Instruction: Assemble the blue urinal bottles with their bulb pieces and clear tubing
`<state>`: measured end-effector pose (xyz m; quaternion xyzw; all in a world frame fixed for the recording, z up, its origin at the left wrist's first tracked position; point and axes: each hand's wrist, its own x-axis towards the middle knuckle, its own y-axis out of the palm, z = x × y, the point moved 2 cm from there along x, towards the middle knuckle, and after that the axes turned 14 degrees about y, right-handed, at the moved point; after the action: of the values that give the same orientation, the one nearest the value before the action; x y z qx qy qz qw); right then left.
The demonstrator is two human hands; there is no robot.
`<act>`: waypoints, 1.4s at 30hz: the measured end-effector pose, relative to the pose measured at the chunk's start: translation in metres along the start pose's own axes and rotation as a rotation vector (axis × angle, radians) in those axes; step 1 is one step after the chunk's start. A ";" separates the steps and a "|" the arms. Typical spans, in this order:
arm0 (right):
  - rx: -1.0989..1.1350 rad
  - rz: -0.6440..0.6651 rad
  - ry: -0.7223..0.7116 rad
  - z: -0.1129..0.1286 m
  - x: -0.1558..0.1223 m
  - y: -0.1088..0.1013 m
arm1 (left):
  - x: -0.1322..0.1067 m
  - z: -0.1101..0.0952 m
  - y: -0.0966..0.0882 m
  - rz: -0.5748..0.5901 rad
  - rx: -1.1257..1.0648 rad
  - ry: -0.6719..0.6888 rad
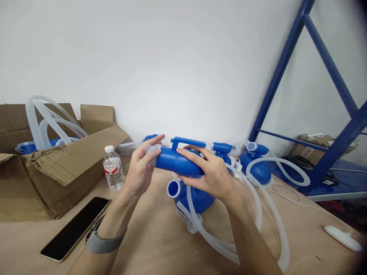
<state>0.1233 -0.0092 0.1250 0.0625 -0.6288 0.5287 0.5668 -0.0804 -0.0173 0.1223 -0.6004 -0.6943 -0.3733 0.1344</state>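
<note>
Both hands hold a blue plastic urinal head (177, 162) sideways above the table; it has a blue handle (189, 142) on top. My left hand (140, 168) is closed around its left end, thumb and fingers on the translucent white collar (153, 154). My right hand (210, 170) wraps the rounded right end, below the handle, and hides part of it. Under the hands stands a blue urinal bottle (197, 200) with an open white-rimmed mouth (173, 188). A translucent hose (206, 233) curves across its front, beside a clear cap (195, 223).
At left stand an open cardboard box (77, 164) with hoses, a water bottle (113, 168) and a phone (76, 229). More blue urinal bottles (256, 168) with hoses lie at right. A white oval device (342, 237) lies near the right edge, by a blue metal shelf (318, 160).
</note>
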 end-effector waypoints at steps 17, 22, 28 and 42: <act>0.220 -0.037 -0.019 0.006 -0.002 0.013 | -0.015 0.005 0.008 0.215 0.254 0.256; 0.174 -0.078 -0.036 0.017 -0.004 0.010 | -0.018 -0.001 0.010 0.232 0.246 0.283; 0.217 -0.068 -0.021 0.020 -0.006 0.013 | -0.021 -0.018 0.012 0.236 0.435 0.318; 0.847 0.210 0.113 -0.017 -0.001 0.018 | -0.019 -0.031 0.012 0.285 0.698 0.583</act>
<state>0.1222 0.0108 0.1105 0.1960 -0.3278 0.7972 0.4677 -0.0730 -0.0525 0.1362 -0.4790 -0.6224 -0.2486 0.5669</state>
